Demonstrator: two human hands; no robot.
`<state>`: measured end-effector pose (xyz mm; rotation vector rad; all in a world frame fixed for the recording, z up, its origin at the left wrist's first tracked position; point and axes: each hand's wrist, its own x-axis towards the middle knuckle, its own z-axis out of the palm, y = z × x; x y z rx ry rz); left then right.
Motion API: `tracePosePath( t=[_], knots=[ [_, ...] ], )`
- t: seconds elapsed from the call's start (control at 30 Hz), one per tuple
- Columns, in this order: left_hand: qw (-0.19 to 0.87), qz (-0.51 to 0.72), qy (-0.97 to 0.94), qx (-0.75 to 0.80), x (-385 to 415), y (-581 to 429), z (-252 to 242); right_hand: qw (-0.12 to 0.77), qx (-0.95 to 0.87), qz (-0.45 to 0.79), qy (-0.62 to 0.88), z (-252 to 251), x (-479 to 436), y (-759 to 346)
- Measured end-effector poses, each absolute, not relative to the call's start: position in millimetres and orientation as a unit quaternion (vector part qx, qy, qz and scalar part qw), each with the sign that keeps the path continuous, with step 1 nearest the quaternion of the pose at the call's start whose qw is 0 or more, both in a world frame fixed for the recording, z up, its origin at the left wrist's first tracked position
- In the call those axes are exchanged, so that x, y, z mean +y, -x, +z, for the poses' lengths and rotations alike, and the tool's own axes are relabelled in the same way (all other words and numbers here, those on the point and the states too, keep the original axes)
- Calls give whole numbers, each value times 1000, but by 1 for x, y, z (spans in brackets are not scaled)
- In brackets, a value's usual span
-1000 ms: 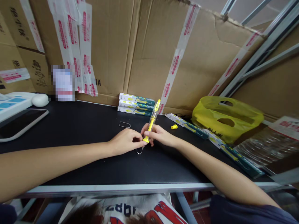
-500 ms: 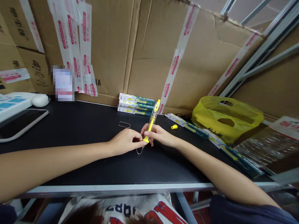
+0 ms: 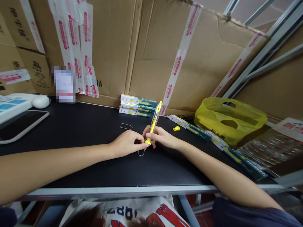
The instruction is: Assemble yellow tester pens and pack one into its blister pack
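Between my two hands stands a spring scale (image 3: 154,122), a clear tube with yellow inner parts, upright and tilted slightly right. My right hand (image 3: 163,137) is closed around its lower part, thumb across the front. My left hand (image 3: 127,143) is closed, its fingertips pinching at the yellow bottom end. Just below those fingers a bent wire hook (image 3: 141,153) sticks out; where it joins the scale is hidden. Another bent wire hook (image 3: 126,126) lies on the black table behind my left hand. A small yellow cap (image 3: 176,128) rests to the right of my right hand.
Several printed boxes (image 3: 137,106) are stacked at the back against the cardboard wall (image 3: 156,63). More boxes (image 3: 239,157) lie along the right edge, near a yellow plastic bag (image 3: 227,116). To the left are a phone (image 3: 22,126) and a white power strip (image 3: 16,105).
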<state>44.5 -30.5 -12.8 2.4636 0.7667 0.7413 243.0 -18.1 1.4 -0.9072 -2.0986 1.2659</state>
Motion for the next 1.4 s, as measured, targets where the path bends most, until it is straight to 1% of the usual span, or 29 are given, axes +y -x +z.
tracePosePath(
  t=[1.1, 1.4],
  knots=[
    [226, 270, -893, 279, -31, -44, -13, 257, -776, 461, 345, 2, -19, -242],
    [212, 262, -899, 279, -31, -44, -12, 251, -775, 463, 349, 1, -19, -242]
  ],
)
